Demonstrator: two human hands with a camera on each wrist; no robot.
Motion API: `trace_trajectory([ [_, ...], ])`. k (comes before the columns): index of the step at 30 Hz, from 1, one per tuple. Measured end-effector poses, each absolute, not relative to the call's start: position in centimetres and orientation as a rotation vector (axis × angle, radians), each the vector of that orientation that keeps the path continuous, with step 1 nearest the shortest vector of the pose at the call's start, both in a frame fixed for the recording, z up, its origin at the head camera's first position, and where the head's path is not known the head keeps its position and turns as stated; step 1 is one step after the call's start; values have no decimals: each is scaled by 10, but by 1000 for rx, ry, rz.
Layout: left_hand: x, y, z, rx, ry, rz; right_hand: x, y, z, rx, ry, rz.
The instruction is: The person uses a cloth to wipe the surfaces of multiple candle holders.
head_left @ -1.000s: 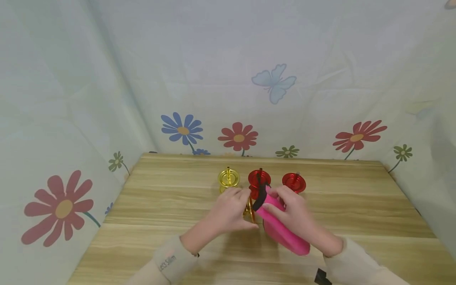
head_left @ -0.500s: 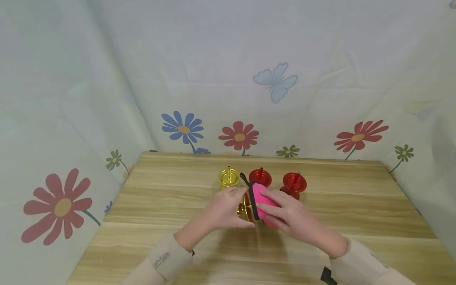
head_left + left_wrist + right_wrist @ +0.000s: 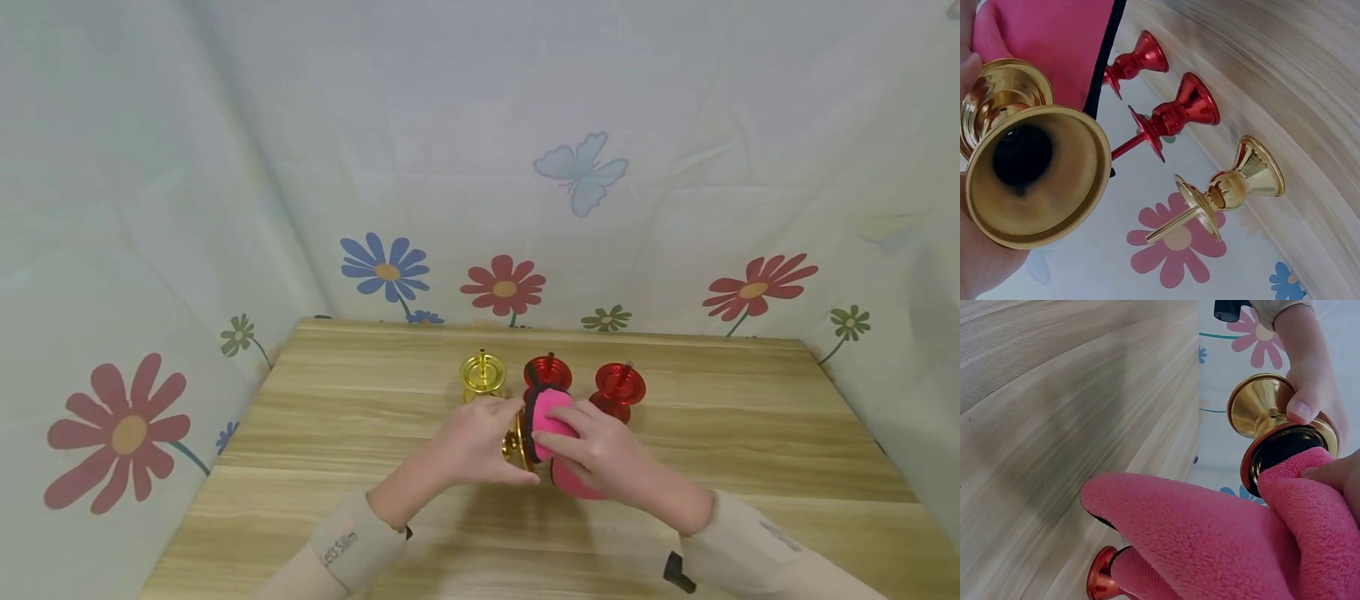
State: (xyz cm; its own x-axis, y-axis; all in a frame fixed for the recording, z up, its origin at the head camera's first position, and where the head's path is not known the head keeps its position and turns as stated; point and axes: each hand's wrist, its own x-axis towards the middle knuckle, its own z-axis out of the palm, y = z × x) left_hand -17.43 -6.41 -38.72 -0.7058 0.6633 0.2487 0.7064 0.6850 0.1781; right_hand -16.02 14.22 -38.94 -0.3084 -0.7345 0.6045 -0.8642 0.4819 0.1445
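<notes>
My left hand (image 3: 474, 443) grips a gold candlestick (image 3: 1255, 405) off the table, tipped on its side with the hollow base toward the left wrist camera. In my right hand (image 3: 613, 450) is a pink plush cloth (image 3: 1191, 534) with a black edge. The fingers hold a fold of the cloth against the candlestick's dish, whose inner side it partly hides. The cloth's loose end hangs below the right hand. Behind the hands stand another gold candlestick (image 3: 1230, 187), a red candlestick (image 3: 1175, 111) in the middle and a second red candlestick (image 3: 619, 385) on the right, all upright.
The wood-grain table (image 3: 330, 442) ends at a back edge against a pale curtain (image 3: 450, 167) printed with flowers and a butterfly. The standing candlesticks form a row just beyond the hands, each with a thin upright spike.
My right hand has brought the cloth left, from beside the gold candlestick onto its dish, and re-bunched it. The left hand has stayed nearly in place, still holding the candlestick.
</notes>
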Motion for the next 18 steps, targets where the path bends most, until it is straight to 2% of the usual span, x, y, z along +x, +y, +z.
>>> trace_trajectory([
  [18,-178,-62,-414,-1109,-2156,-78,-164,127,-403,1111,-2237,312],
])
